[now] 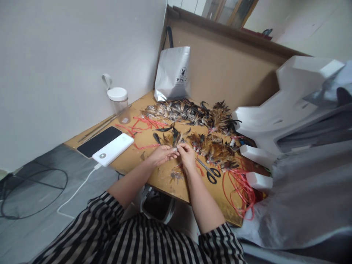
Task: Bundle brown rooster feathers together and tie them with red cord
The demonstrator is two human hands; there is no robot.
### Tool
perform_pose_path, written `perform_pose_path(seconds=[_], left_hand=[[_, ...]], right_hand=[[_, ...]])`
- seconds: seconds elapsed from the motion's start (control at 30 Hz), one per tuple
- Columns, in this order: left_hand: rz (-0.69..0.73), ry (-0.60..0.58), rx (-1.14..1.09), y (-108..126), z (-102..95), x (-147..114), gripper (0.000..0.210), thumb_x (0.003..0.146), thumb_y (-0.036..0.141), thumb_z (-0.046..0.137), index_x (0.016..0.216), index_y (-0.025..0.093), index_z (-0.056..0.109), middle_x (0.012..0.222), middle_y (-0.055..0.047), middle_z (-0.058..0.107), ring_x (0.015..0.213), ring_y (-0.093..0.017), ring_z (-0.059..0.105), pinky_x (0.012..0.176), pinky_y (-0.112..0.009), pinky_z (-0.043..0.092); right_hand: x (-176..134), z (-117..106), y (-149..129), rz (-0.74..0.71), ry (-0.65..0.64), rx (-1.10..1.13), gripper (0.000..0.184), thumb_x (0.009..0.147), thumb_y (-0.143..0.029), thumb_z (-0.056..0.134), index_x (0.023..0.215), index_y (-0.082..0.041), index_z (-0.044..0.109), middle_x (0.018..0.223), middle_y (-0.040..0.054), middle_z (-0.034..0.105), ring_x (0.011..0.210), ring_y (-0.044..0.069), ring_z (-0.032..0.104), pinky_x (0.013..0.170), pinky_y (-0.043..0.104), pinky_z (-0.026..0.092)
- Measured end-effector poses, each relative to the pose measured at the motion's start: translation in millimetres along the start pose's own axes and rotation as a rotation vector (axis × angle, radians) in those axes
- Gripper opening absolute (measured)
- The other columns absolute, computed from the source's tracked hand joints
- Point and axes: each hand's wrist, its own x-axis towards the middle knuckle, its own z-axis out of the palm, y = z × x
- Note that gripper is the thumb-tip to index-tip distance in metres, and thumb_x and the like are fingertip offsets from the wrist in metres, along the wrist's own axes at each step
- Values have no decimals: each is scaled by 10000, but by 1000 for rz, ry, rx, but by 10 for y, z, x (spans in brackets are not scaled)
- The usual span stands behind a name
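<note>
Over the middle of the wooden table, my left hand point(164, 154) and my right hand point(187, 154) meet fingertip to fingertip. Between them they pinch the base of a small bunch of feathers point(172, 138), brown and dark, whose tips fan out away from me. Both hands are closed at the fingertips on the quill ends. Whether a thread or tie sits between the fingers is too small to make out. Just right of my right hand lies a pair of scissors point(210, 172) with black handles. A brown feather pile point(217, 148) lies beyond them.
A longer feather row point(189, 112) runs along the back, before a silver bag point(174, 75). Red strings point(242, 190) hang at the right edge; more red strips point(145, 124) lie left. A lidded cup point(120, 104), phone point(99, 141), white power bank point(113, 149) and white foam pieces point(258, 121) surround the work area.
</note>
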Motion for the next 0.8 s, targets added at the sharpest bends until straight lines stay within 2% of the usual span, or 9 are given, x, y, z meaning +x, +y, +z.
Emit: perform_pose_path(seconds=[0.27, 0.4, 0.6, 0.7, 0.8], left_hand=[[-12, -8, -4, 16, 22, -17, 185, 665, 235, 671, 721, 67, 621, 674, -85, 658, 510, -52, 559, 492, -141, 411], [-15, -6, -5, 19, 31, -19, 189, 656, 236, 678, 700, 63, 617, 655, -86, 654, 502, -60, 562, 485, -144, 414], [-14, -18, 45, 22, 37, -29, 197, 656, 236, 677, 701, 52, 624, 653, -96, 653, 497, -60, 556, 475, -145, 410], [-20, 8, 77, 38, 47, -37, 201, 666, 242, 668, 690, 46, 629, 612, -84, 640, 479, -50, 539, 461, -136, 399], [34, 61, 33, 63, 33, -27, 183, 682, 231, 653, 694, 49, 629, 604, -68, 632, 479, -43, 533, 454, -125, 395]], right_hand=[[-2, 6, -19, -65, 66, -107, 222, 647, -377, 608, 739, -176, 595, 705, 9, 573, 660, 124, 509, 661, 265, 428], [-24, 33, -45, -115, 49, -144, 195, 658, -356, 599, 733, -177, 602, 712, 11, 566, 679, 124, 507, 673, 262, 420], [-43, 64, -81, -20, 88, -38, 196, 639, -366, 610, 712, -186, 584, 619, -24, 542, 557, 99, 470, 579, 243, 395], [-11, 12, -100, 7, 125, 12, 221, 644, -391, 600, 703, -181, 568, 591, -33, 525, 532, 94, 457, 556, 233, 379], [32, -62, -127, 6, 184, 30, 241, 642, -406, 601, 702, -179, 550, 549, -42, 496, 490, 86, 421, 508, 220, 342]])
